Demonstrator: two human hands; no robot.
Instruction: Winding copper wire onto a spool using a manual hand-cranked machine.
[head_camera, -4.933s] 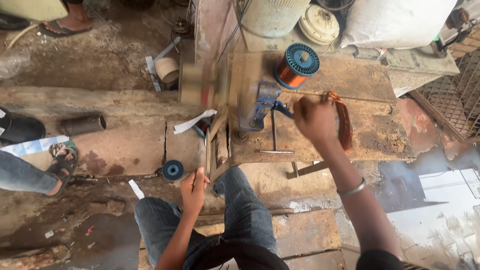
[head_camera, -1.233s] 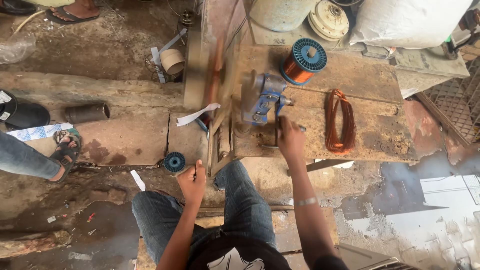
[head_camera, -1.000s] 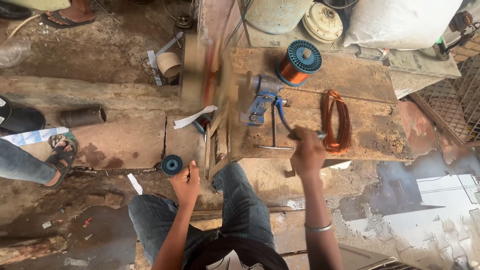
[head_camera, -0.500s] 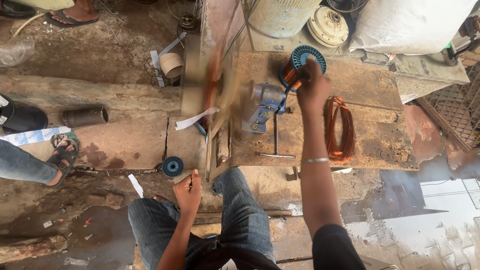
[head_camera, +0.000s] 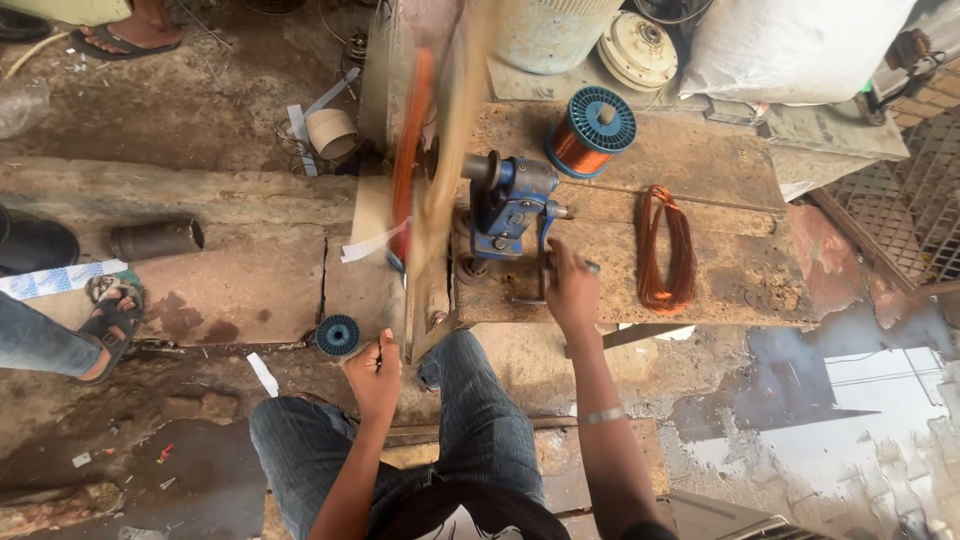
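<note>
A blue hand-cranked winding machine (head_camera: 512, 205) is bolted to a worn wooden bench (head_camera: 740, 270). My right hand (head_camera: 570, 290) is shut on its crank handle at the near side of the machine. A blurred spinning wooden former (head_camera: 440, 170) carries orange copper wire (head_camera: 408, 150) left of the machine. My left hand (head_camera: 375, 372) is closed low by my knee, pinching what looks like the thin wire feeding up to the former. A blue spool of copper wire (head_camera: 590, 130) stands behind the machine. A finished orange wire coil (head_camera: 665, 245) lies on the bench to the right.
A small blue empty spool (head_camera: 337, 335) lies on the ground by my left hand. A dark pipe piece (head_camera: 155, 240) and a tape roll (head_camera: 330, 132) lie left. Another person's sandalled foot (head_camera: 110, 315) is far left. A white sack (head_camera: 790, 45) and a metal drum (head_camera: 550, 30) stand behind.
My right hand has swung from the far side of the crank, near the blue spool, round to the near side. The former keeps spinning. My left hand has stayed put.
</note>
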